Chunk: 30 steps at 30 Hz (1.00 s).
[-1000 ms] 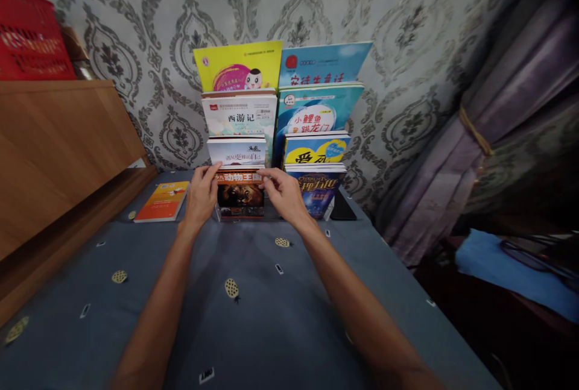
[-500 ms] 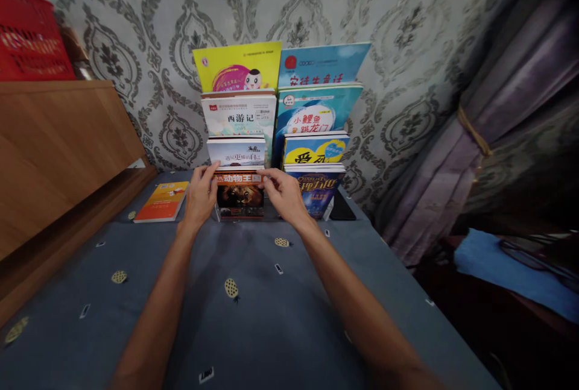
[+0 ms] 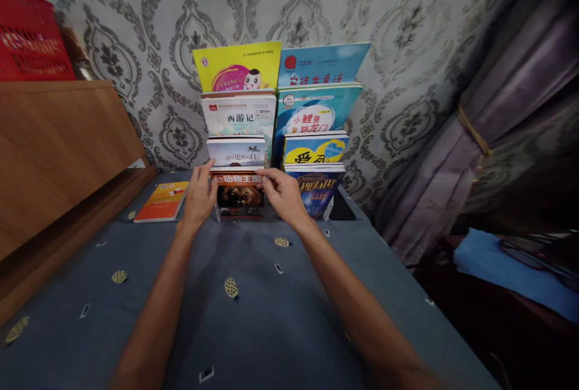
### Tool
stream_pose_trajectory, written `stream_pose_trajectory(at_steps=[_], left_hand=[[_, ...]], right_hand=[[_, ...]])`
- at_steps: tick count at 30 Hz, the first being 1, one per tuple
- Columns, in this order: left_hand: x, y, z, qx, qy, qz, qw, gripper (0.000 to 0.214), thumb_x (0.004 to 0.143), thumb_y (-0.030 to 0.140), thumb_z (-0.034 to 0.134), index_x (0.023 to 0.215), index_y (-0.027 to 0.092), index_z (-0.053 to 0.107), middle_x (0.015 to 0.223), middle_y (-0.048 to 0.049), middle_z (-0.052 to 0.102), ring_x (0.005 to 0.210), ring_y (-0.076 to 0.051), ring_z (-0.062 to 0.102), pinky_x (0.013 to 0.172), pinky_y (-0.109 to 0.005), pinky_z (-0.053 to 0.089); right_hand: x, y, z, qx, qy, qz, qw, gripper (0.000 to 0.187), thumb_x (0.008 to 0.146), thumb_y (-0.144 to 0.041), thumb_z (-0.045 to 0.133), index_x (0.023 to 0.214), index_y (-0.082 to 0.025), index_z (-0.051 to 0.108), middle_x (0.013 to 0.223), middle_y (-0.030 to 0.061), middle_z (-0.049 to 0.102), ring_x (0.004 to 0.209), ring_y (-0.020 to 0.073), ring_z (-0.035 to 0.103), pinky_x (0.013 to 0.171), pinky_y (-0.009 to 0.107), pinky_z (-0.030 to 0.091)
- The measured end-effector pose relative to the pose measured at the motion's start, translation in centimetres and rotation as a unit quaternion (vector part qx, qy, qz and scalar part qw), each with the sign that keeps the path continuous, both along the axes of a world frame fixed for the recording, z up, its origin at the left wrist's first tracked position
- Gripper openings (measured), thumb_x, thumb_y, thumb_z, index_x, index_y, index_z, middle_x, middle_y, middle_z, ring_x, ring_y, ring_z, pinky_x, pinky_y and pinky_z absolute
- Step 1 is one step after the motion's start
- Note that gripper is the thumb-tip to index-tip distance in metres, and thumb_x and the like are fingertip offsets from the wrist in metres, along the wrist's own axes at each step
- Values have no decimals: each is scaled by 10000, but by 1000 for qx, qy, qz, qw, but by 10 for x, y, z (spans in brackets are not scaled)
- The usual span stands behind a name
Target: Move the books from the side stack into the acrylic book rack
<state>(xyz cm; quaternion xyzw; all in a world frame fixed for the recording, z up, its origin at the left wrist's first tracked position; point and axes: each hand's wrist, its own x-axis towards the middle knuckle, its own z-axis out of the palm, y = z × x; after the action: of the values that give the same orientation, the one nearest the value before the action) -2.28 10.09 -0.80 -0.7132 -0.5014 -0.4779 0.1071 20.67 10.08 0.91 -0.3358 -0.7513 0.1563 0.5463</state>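
Note:
A tiered rack of books (image 3: 275,119) stands against the patterned wall on a blue-grey cloth (image 3: 253,311). In its lowest left tier sits a dark book with a lion cover and an orange title band (image 3: 239,194). My left hand (image 3: 199,194) grips this book's top left corner, thumb and fingers pinched on it. My right hand (image 3: 280,194) pinches its top right corner. Behind it stand a white book (image 3: 236,150) and taller ones, and to its right a dark blue book (image 3: 319,191).
An orange book (image 3: 163,201) lies flat on the cloth to the left. A wooden headboard (image 3: 58,149) runs along the left with a red crate (image 3: 27,34) on top. A black phone-like slab (image 3: 342,209) lies right of the rack. Purple curtains (image 3: 474,125) hang at the right.
Both hands have shifted very slightly on the lion book's top corners; the book stays in its tier.

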Motion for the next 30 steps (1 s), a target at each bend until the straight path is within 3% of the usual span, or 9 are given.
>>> stream_pose_trajectory(at_steps=[30], left_hand=[[0,-5,5,11,21,-12,1000,372,965,273,484,1324,188,531,1240,-115,570,1208,-251,541,1071,-442,442]], right_hand=[[-3,-7,5,19,-5,3,1000,314,900,-144,480,1080,-203,731,1119,78,744,1006,222,696,891,410,558]])
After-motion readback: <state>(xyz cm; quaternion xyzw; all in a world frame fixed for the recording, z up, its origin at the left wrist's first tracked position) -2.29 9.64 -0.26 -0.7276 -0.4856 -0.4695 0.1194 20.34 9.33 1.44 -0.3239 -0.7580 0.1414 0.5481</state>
